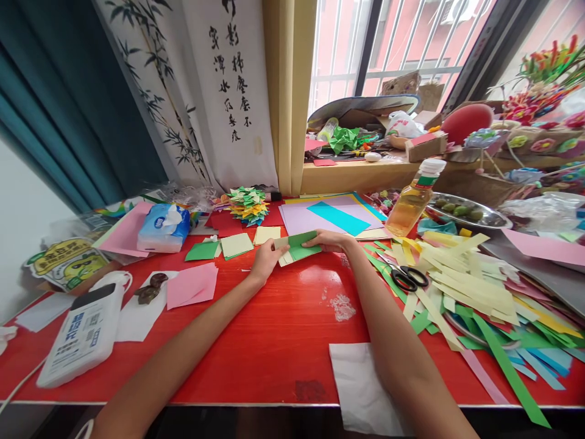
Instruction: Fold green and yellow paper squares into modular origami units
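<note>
Both hands are raised a little over the red table, toward its far side. Between them stretch green and pale yellow paper strips (299,250), layered together. My left hand (265,261) pinches their pale left end, and my right hand (329,240) grips the green right end. Just beyond my left hand are a pale yellow paper stack (236,245), a smaller pale stack (267,234) and green paper (201,251). Behind these stands a folded-paper piece (248,205) in green, yellow and blue.
Black-handled scissors (409,278) lie by heaped paper strips (475,286) on the right. A bottle of amber liquid (415,198) stands at the back. Leftward are pink paper (192,285), a tissue pack (163,227) and a white box-shaped device (85,335). White tissue (361,390) overhangs the front edge.
</note>
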`<move>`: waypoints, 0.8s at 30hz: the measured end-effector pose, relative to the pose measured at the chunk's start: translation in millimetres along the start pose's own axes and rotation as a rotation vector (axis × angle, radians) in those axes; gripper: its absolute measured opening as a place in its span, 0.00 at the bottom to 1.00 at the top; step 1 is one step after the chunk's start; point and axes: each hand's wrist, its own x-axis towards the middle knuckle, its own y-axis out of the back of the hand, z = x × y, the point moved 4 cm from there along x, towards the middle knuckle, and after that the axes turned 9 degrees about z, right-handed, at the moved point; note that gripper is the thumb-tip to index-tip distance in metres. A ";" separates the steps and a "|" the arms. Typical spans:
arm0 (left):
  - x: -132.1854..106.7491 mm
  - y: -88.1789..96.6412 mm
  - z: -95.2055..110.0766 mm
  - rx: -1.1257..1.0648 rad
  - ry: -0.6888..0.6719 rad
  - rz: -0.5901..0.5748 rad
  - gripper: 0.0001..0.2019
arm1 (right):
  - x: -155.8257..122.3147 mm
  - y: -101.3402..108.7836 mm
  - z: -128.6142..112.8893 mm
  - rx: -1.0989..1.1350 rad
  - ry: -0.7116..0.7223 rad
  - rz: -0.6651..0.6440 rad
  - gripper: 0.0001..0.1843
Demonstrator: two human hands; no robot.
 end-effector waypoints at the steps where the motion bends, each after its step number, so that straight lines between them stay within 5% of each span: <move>1: -0.4 -0.9 1.2 -0.009 -0.004 -0.008 0.13 | -0.4 -0.4 -0.2 0.001 -0.003 0.006 0.11; 24: -0.6 9.3 3.9 0.078 -0.085 0.128 0.09 | -0.4 9.5 2.5 0.005 -0.021 0.191 0.19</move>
